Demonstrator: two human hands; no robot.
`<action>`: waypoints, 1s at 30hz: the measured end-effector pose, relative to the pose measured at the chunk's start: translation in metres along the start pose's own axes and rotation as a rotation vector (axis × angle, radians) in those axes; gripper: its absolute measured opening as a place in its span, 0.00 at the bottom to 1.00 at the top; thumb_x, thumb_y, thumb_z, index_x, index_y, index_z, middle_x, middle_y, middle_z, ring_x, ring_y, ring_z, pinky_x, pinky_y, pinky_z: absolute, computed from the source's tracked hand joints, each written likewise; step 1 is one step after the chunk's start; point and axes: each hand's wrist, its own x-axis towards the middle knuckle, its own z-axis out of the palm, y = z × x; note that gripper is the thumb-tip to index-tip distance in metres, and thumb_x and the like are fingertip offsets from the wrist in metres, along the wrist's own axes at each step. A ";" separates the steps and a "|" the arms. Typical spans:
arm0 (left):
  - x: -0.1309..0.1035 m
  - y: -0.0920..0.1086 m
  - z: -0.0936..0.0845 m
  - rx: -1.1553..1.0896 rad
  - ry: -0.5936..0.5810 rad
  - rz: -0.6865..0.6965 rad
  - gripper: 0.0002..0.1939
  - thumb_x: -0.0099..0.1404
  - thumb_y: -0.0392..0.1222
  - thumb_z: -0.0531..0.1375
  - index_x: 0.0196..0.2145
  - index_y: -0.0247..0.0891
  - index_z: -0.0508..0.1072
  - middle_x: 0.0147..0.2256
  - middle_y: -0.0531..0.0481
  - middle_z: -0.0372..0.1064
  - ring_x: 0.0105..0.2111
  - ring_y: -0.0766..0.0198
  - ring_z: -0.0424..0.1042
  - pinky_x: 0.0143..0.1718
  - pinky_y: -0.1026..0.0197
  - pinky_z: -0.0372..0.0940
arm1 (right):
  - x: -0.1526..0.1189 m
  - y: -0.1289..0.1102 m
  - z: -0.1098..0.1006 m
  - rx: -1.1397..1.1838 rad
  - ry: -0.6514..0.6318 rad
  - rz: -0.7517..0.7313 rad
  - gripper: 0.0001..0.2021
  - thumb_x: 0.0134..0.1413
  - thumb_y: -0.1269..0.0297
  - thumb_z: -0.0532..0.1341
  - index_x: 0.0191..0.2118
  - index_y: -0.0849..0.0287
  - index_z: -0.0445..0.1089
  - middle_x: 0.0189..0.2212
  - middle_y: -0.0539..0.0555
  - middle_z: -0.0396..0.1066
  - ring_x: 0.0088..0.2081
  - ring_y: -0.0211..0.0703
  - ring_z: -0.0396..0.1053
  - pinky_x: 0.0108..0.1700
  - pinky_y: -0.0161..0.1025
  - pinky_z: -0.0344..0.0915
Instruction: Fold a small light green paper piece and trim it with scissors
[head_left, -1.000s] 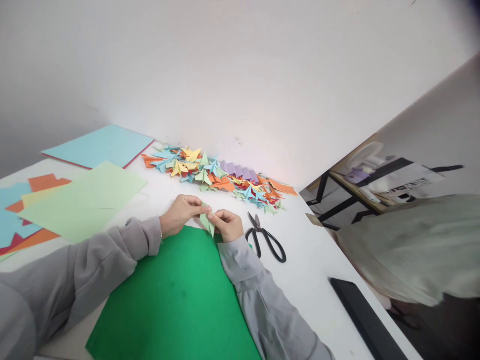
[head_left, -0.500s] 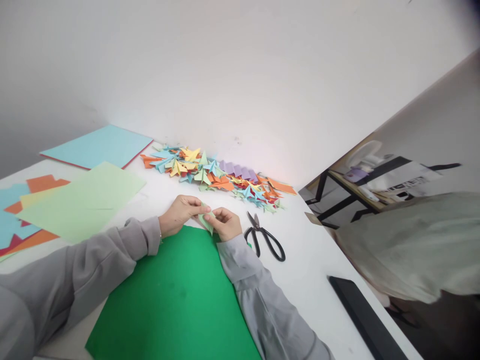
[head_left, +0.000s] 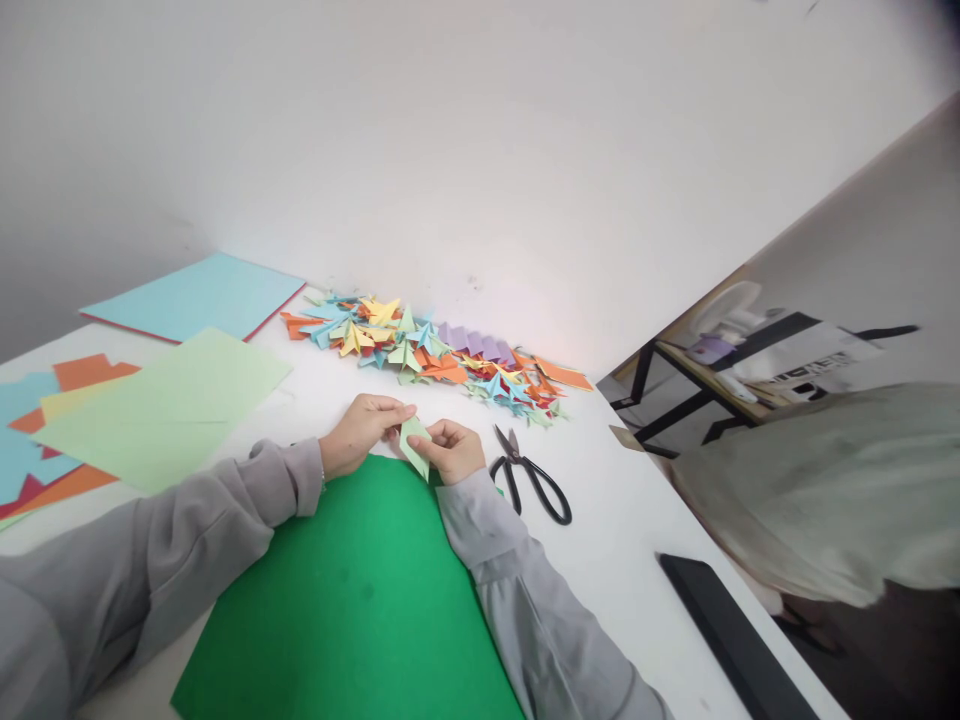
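Note:
A small piece of light green paper (head_left: pixel 413 448), seemingly folded, is pinched between both hands just above the far edge of a green sheet (head_left: pixel 352 590). My left hand (head_left: pixel 361 432) grips its upper end between thumb and fingers. Lower down on the right side, my right hand (head_left: pixel 454 452) has it between thumb and fingertips. Beyond the hands lies a long heap of small folded paper planes (head_left: pixel 424 350) in many colours. Black-handled scissors (head_left: pixel 525 475) rest to the right of my right hand, blades partly apart.
Light green sheets (head_left: pixel 172 400) and coloured paper offcuts (head_left: pixel 82 372) lie at the left. A light blue sheet (head_left: pixel 199 295) sits by the wall. On the right are a black flat object (head_left: pixel 727 625), a person's pale clothing (head_left: pixel 832 490) and a shelf (head_left: pixel 705 375).
The small light green paper has been turned, so more of its face shows between my fingers. Both hands stay nearly in place.

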 end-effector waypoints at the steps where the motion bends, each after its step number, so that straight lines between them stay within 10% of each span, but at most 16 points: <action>1: 0.000 0.000 0.000 -0.004 0.001 -0.001 0.14 0.49 0.47 0.59 0.18 0.31 0.69 0.16 0.53 0.59 0.17 0.73 0.55 0.20 0.66 0.51 | 0.000 0.000 0.000 0.000 0.004 0.004 0.14 0.22 0.60 0.68 0.14 0.60 0.62 0.07 0.43 0.59 0.10 0.28 0.52 0.13 0.29 0.48; 21: 0.008 0.002 -0.001 0.098 0.034 0.043 0.13 0.48 0.48 0.60 0.21 0.33 0.71 0.17 0.52 0.65 0.19 0.69 0.62 0.24 0.65 0.58 | 0.018 0.007 0.006 0.352 0.098 0.072 0.15 0.30 0.53 0.66 0.16 0.61 0.65 0.12 0.46 0.62 0.15 0.32 0.58 0.17 0.30 0.54; 30: 0.010 0.006 -0.001 0.167 0.113 0.050 0.12 0.47 0.46 0.61 0.21 0.33 0.70 0.16 0.53 0.64 0.19 0.69 0.62 0.23 0.65 0.57 | 0.025 0.000 0.011 -0.063 0.238 -0.201 0.15 0.37 0.53 0.61 0.15 0.60 0.67 0.10 0.46 0.59 0.15 0.34 0.55 0.19 0.32 0.53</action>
